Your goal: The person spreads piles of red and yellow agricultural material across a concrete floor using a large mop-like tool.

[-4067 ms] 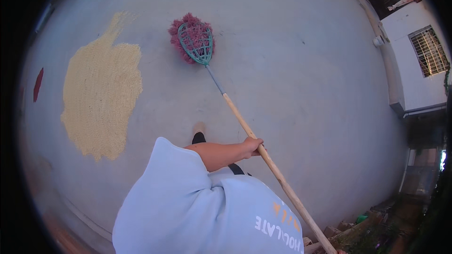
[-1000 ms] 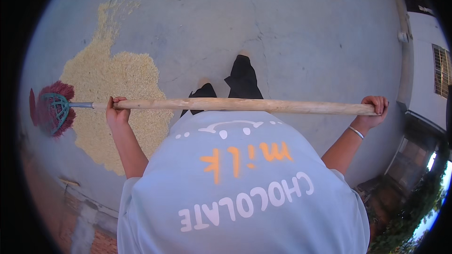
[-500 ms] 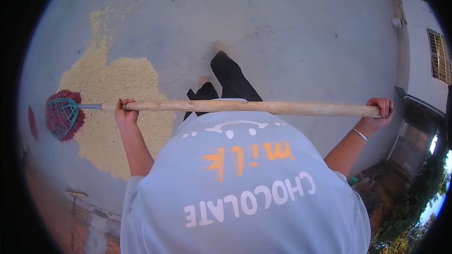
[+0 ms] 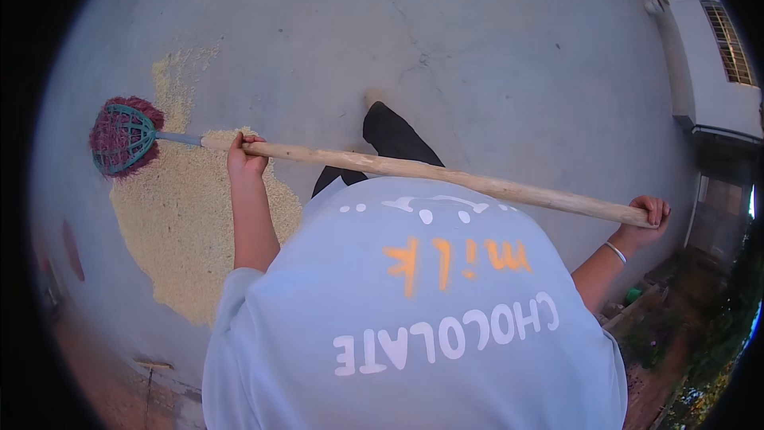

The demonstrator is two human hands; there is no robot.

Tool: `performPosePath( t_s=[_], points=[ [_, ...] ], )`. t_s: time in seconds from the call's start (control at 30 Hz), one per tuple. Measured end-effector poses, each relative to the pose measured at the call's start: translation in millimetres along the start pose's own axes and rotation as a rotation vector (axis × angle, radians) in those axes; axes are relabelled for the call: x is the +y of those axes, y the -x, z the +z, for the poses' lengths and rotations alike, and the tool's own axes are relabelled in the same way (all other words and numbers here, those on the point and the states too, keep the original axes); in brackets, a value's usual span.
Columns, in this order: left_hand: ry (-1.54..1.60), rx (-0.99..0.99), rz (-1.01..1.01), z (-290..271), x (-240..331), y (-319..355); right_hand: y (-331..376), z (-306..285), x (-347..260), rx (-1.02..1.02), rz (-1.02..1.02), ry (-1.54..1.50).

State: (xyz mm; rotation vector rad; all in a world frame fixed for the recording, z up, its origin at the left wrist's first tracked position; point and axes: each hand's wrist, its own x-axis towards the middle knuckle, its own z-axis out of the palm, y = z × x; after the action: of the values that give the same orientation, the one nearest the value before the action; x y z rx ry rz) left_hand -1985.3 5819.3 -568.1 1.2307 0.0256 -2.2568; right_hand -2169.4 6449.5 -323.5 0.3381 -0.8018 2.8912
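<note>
A long-handled broom (image 4: pixel 446 177) slants across my body, its pale wooden pole running from upper left to lower right. Its head (image 4: pixel 125 137), dark red bristles inside a teal plastic frame, is at the far left. My left hand (image 4: pixel 247 154) grips the pole close to the grey socket behind the head. Around the pole's other end, my right hand (image 4: pixel 651 213) is closed, with a light band on that wrist. Pale yellow grain (image 4: pixel 187 223) lies spread on the ground beneath the broom head and my left forearm, which hides part of it.
Grey concrete ground (image 4: pixel 509 72) stretches ahead. A white wall with a barred window (image 4: pixel 728 41) stands at the right, with plants (image 4: pixel 676 342) lower down. A reddish elongated patch (image 4: pixel 72 251) shows at the left. My dark-trousered leg (image 4: pixel 394 139) steps forward.
The broom has tilted: its head and my left hand have moved forward, while my right hand has come slightly nearer my body. Both hands keep their grip.
</note>
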Motion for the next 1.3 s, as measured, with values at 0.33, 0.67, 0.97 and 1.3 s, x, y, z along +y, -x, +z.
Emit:
performPosePath(
  t_s=[0.33,0.67,0.97,1.3],
  points=[
    [-0.18,0.131,0.045,-38,21,17,54,2,-7,0.219,-0.147,0.245],
    [-0.381,0.225,-0.227,-118,42,45,297,71,-82,0.668,-0.266,0.287],
    [-1.131,0.083,-1.032,-221,105,170,701,418,-163,0.79,-0.692,0.628],
    [-1.257,-0.141,-1.312,-263,131,280,747,513,4,1.135,-0.827,0.781]
  ],
)
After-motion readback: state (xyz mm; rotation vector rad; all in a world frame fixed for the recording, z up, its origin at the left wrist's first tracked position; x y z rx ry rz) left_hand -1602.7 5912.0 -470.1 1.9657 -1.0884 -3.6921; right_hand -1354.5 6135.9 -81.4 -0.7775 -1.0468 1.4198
